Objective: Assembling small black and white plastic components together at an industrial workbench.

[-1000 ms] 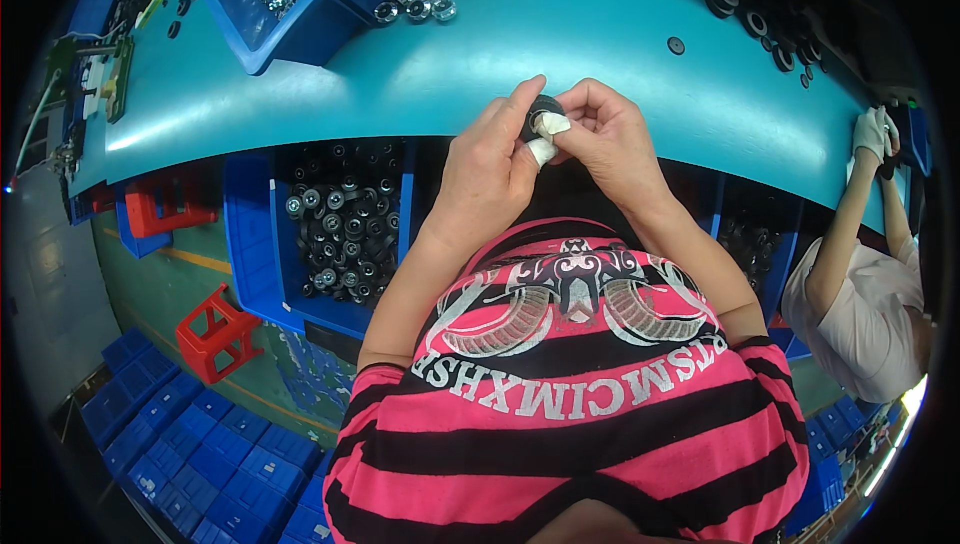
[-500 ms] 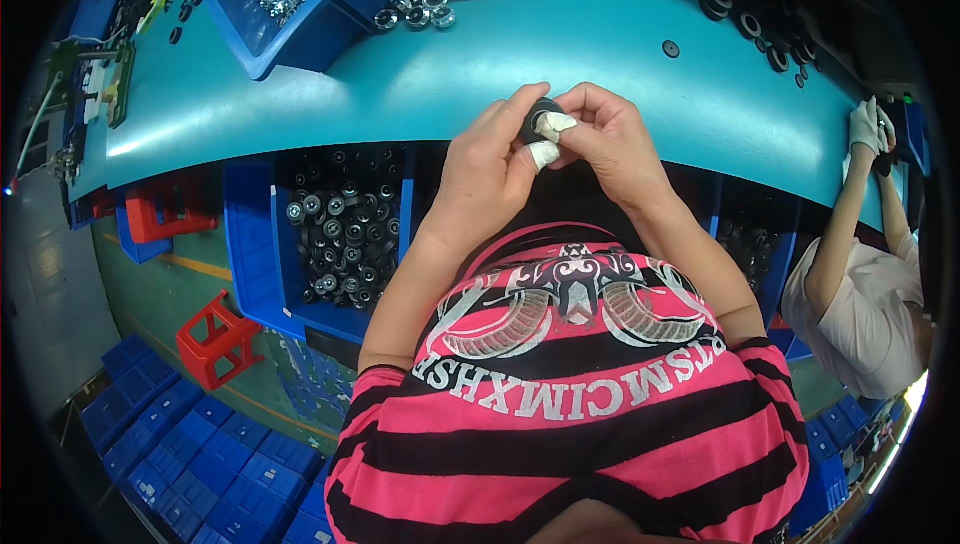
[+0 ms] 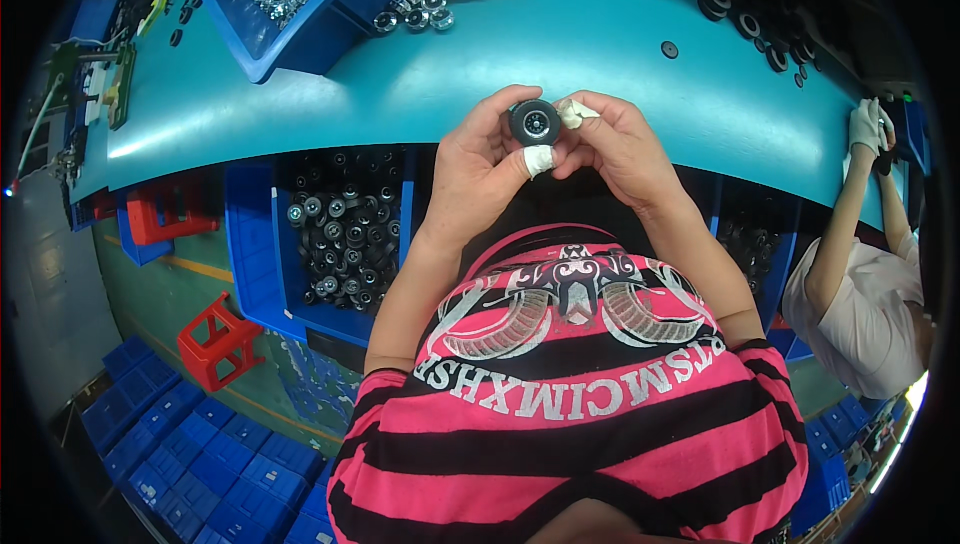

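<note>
A small wheel [image 3: 535, 123] with a black tyre and a silver-and-black hub sits in my hands above the table's near edge, its hub face turned up. My left hand [image 3: 482, 159] is closed around its left side, with the fingers behind it and the white-wrapped thumb at its lower edge. At the wheel's right edge, my right hand [image 3: 622, 149] has its fingers curled and its white-wrapped thumb close against the tyre. The right fingertips are partly hidden.
Clear and chrome hubs [image 3: 430, 4] lie beside a blue bin [image 3: 260, 54] on the turquoise table [image 3: 600, 54]. Loose black tyres [image 3: 745, 24] lie at the far right. Below the table edge stands a crate of finished-looking wheels [image 3: 345, 234]. A gloved co-worker [image 3: 865, 129] works at right.
The wheel has turned so that its hub face shows upward. My right thumb has shifted off the face to the right, and both hands have moved slightly apart.
</note>
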Action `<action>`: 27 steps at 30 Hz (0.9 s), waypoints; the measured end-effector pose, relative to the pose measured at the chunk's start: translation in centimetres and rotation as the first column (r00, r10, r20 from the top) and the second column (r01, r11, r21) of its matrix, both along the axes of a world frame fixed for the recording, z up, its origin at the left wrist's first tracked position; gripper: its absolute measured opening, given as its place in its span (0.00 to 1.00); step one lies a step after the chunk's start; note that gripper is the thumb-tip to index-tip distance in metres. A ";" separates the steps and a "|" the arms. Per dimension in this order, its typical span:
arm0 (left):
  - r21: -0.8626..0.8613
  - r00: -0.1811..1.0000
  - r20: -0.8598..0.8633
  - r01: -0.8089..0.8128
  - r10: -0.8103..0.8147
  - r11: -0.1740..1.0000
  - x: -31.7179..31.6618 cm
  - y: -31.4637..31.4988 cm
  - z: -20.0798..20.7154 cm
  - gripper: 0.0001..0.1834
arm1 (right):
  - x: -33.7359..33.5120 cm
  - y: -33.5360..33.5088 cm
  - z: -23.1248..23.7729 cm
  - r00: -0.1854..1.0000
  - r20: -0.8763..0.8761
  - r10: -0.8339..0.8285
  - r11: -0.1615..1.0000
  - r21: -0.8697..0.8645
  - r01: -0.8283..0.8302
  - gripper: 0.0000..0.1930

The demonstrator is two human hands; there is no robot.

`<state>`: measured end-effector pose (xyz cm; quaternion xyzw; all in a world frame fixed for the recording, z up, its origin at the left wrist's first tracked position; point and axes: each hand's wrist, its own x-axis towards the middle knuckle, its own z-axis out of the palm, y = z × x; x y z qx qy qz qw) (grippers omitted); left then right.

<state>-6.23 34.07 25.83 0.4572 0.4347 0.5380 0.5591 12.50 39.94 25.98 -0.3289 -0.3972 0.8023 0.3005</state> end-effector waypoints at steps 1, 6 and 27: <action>0.009 1.000 -0.009 -0.009 0.009 1.000 0.1 0.1 0.1 0.27 | -0.1 0.0 0.3 0.999 0.033 -0.001 1.000 0.028 0.001 0.14; 0.005 0.999 0.013 -0.049 0.049 0.999 0.9 -0.1 0.9 0.25 | -0.3 -0.1 1.5 0.987 0.160 -0.009 0.992 0.128 -0.011 0.14; 0.278 0.891 -0.378 -0.148 0.250 0.949 2.0 0.4 0.1 0.27 | -0.2 -0.1 0.8 0.926 0.377 0.006 0.939 0.316 -0.135 0.15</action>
